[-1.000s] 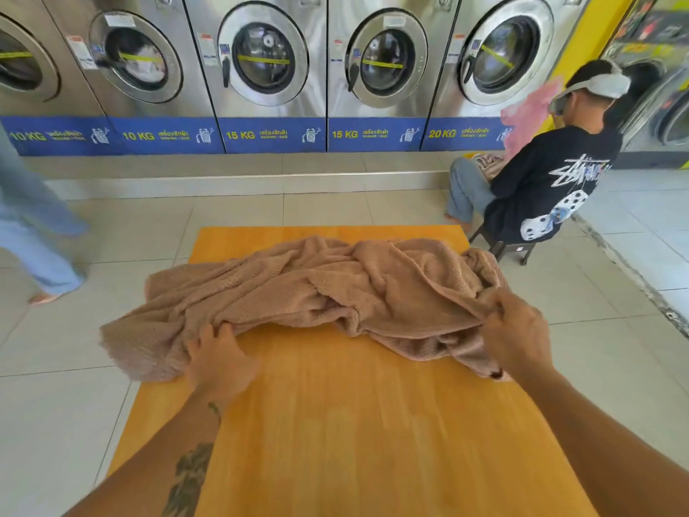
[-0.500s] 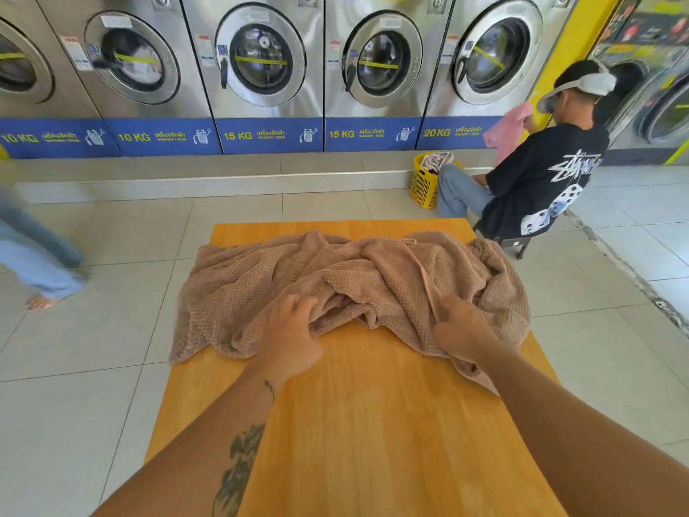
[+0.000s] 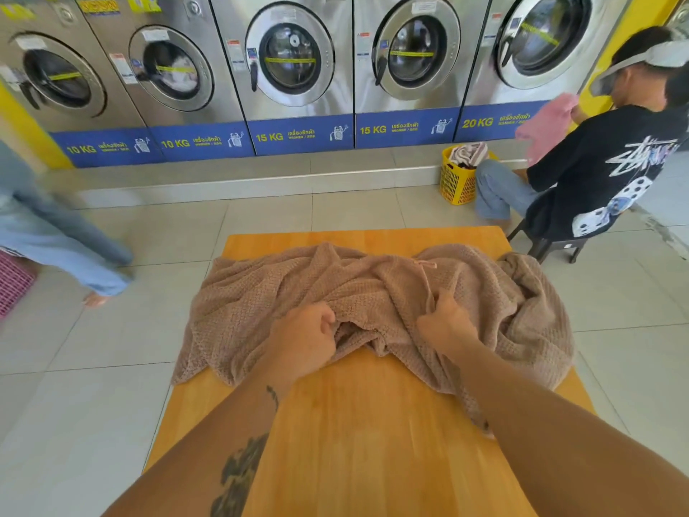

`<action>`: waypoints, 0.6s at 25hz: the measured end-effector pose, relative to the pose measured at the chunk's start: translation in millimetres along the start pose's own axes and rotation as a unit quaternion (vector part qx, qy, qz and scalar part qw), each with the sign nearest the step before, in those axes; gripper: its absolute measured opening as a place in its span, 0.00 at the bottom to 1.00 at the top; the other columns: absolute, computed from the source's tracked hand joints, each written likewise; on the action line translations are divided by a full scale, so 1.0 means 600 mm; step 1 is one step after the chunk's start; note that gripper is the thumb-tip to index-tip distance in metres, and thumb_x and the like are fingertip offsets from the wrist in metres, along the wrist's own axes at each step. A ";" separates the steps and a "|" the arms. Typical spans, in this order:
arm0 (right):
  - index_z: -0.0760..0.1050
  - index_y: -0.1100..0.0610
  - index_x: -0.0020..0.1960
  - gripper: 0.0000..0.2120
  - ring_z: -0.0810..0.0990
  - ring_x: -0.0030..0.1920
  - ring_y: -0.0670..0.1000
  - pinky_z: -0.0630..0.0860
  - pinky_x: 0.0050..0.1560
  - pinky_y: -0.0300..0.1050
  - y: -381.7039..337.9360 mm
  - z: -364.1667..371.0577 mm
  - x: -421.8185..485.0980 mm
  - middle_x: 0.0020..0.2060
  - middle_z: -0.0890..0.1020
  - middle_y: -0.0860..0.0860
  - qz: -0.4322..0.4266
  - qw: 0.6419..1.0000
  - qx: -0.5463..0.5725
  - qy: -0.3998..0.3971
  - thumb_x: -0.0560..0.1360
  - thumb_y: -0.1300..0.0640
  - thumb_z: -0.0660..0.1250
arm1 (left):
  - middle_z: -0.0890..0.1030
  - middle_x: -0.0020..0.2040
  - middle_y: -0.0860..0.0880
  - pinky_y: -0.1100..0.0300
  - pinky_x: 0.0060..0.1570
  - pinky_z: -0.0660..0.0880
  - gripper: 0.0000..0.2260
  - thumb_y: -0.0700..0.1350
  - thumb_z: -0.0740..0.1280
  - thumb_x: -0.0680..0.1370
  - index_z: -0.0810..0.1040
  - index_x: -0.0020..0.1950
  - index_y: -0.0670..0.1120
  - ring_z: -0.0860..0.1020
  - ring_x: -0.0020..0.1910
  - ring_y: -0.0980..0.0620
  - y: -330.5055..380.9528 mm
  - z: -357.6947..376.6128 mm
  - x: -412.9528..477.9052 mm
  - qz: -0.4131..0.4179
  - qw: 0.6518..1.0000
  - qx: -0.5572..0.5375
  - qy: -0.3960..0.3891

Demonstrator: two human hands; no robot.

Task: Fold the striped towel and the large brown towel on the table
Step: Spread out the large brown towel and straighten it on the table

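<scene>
- Fingers point(image 3: 323, 316) of your left hand point(image 3: 304, 339) curl into a fist at centre frame, bunching a fold of the large brown towel point(image 3: 253, 304).
- Your right hand point(image 3: 445, 324), just to the right, pinches another ridge of the same towel between thumb and curled fingers.
- Towel position: crumpled across the far half of the wooden table point(image 3: 373, 449), with its left and right edges overhanging the sides.
- Upper frame: a row of washing machines point(image 3: 290, 65); a yellow basket point(image 3: 456, 181) stands on the floor before them.
- Upper right: a seated person point(image 3: 611, 162) holds a pink cloth point(image 3: 546, 123).
- Left edge: the blurred legs point(image 3: 56, 233) of another person.
</scene>
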State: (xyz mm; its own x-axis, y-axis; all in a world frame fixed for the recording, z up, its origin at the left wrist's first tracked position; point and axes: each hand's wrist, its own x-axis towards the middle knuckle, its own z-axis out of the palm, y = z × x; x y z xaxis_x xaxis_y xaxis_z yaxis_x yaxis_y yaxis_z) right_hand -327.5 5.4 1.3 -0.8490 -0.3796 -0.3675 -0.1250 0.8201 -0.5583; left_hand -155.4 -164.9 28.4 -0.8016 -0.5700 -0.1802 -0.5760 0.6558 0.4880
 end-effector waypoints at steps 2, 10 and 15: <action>0.73 0.45 0.60 0.19 0.78 0.48 0.55 0.78 0.51 0.55 -0.013 0.010 -0.018 0.49 0.80 0.49 -0.085 0.996 0.034 -0.017 0.71 0.59 0.61 | 0.80 0.56 0.56 0.49 0.59 0.76 0.11 0.43 0.59 0.81 0.77 0.58 0.54 0.78 0.54 0.54 0.019 -0.003 0.015 0.020 0.999 -0.030 0.027; 0.83 0.47 0.45 0.26 0.75 0.30 0.38 0.71 0.32 0.35 -0.047 -0.020 -0.152 0.30 0.80 0.35 -0.245 0.924 -0.029 -0.291 0.73 0.73 0.55 | 0.53 0.79 0.56 0.41 0.75 0.55 0.32 0.36 0.66 0.75 0.67 0.74 0.61 0.51 0.77 0.50 0.063 -0.024 0.006 0.157 0.980 0.078 -0.097; 0.80 0.55 0.38 0.18 0.75 0.35 0.47 0.72 0.33 0.40 -0.041 -0.037 -0.188 0.33 0.80 0.46 -0.207 0.968 -0.031 -0.142 0.71 0.71 0.55 | 0.70 0.69 0.53 0.42 0.70 0.59 0.11 0.50 0.64 0.74 0.77 0.56 0.54 0.60 0.73 0.49 -0.008 -0.017 -0.006 0.276 0.926 0.253 -0.041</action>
State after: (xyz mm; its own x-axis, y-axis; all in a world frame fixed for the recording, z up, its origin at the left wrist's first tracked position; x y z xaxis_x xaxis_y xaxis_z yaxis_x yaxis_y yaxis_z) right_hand -240.3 37.5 73.1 -0.5457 -0.7756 -0.3172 -0.4621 0.5943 -0.6582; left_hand -148.4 -171.0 35.2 -0.9939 -0.0517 -0.0975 -0.0582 0.9962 0.0654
